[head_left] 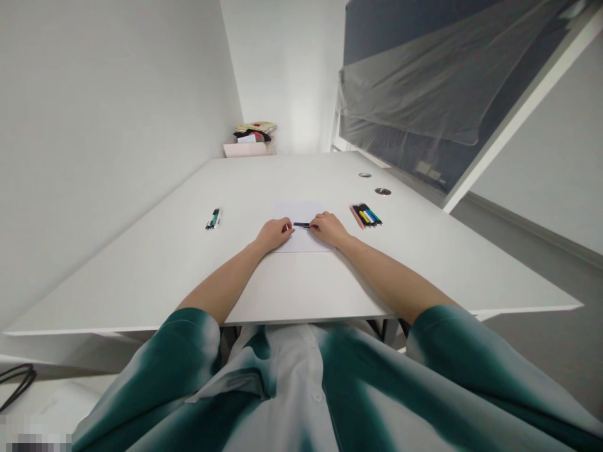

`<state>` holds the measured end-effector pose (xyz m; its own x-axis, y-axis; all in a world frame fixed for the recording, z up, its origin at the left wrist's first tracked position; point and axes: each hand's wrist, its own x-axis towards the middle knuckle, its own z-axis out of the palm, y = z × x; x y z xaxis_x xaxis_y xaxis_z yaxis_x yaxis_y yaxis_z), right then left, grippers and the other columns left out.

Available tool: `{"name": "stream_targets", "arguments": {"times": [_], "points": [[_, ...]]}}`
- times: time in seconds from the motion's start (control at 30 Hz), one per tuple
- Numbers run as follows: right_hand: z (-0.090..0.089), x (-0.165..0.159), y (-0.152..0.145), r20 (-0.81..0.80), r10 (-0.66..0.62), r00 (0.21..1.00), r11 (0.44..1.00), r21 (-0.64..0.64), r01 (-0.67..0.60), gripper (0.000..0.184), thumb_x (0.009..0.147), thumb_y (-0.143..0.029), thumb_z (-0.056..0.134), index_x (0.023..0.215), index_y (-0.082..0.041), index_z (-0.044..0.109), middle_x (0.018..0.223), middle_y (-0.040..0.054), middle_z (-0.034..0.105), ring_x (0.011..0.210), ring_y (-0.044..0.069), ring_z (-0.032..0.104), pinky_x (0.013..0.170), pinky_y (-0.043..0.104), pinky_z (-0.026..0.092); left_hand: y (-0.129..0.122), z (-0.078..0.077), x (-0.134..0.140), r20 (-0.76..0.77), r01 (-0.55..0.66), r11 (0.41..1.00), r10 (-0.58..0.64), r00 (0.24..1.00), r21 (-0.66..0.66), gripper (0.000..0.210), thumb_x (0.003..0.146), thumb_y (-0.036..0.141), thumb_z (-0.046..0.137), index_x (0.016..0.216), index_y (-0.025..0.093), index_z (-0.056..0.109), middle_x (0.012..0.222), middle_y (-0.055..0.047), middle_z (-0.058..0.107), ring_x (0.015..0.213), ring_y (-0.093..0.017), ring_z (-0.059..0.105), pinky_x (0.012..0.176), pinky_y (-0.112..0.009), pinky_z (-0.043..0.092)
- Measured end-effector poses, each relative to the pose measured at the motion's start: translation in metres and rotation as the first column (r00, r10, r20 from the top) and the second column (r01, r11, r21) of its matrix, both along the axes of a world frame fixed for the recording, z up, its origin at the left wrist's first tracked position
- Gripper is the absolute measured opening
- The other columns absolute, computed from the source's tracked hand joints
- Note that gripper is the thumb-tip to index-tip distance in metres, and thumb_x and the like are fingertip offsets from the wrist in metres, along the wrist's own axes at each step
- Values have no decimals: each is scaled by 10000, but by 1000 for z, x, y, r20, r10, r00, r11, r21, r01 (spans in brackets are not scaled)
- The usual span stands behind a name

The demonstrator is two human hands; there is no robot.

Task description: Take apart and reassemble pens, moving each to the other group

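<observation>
A sheet of white paper (pixel 304 243) lies on the table in front of me, with both hands resting over it. My right hand (pixel 328 228) has its fingers closed around one end of a dark pen (pixel 301 224), which points left just above the sheet. Across a small gap from the pen's tip, my left hand (pixel 276 234) is curled with thumb and fingers pinched together. A little white shows between those fingers, too small to name.
Right of the paper lies a row of several coloured pens (pixel 366 215). A few more pens (pixel 213 219) lie to the left. Two round metal fittings (pixel 383 191) sit in the white table (pixel 188 270). At the far end stands a pale box (pixel 245 149) of folded cloth.
</observation>
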<state>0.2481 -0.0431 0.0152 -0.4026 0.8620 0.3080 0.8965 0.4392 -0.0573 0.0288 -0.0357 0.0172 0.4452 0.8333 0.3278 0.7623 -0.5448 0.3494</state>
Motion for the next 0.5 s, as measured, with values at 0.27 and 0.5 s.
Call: {"name": "stream_targets", "arguments": {"times": [0.27, 0.5], "points": [[-3, 3, 0, -36, 8, 999, 1000, 3, -8, 220, 901, -228, 567, 976, -172, 766, 998, 128, 719, 973, 267, 590, 841, 348, 401, 8, -6, -2, 214, 16, 999, -5, 977, -51, 199, 822, 324, 618, 915, 177, 713, 830, -41, 746, 784, -184, 670, 824, -328, 523], [1, -4, -4, -111, 134, 985, 990, 61, -128, 236, 914, -247, 564, 1048, -168, 741, 970, 104, 717, 949, 239, 587, 839, 329, 385, 9, -9, 1, 397, 146, 975, -70, 915, -166, 198, 797, 278, 625, 937, 160, 700, 887, -57, 767, 842, -184, 707, 871, -345, 543]]}}
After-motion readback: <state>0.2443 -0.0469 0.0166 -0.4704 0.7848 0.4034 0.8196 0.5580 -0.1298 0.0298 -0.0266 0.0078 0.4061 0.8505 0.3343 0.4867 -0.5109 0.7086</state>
